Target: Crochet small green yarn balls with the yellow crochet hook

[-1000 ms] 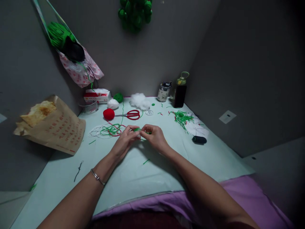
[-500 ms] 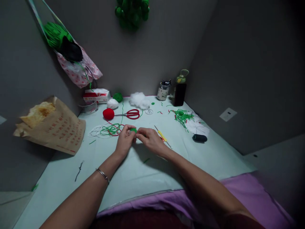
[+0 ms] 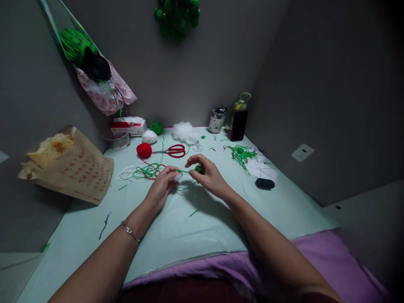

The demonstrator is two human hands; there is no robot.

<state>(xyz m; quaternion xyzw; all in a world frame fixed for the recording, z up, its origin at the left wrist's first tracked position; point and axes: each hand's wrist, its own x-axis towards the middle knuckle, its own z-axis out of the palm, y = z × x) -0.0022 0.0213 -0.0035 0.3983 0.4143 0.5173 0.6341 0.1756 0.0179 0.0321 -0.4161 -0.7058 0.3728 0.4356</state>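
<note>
Well left of the left hand (image 3: pixel 162 185) stands a bag (image 3: pixel 83 172); just beyond its knuckles lies tangled yarn (image 3: pixel 145 171), its near end partly hidden by the fingers. The left hand pinches a white piece (image 3: pixel 178 176), half covered, its shape unclear. From these fingertips a green strand (image 3: pixel 183 171) reaches the right hand (image 3: pixel 208 179), whose forefinger arches away from the thumb; whether it grips the strand, I cannot tell. A green bit (image 3: pixel 199 168) shows, mostly hidden, behind its fingers.

Head view over the counter (image 3: pixel 189 235)
Faces forward and down from the counter's near side, toward the wall (image 3: pixel 233 50) beyond it.
</note>
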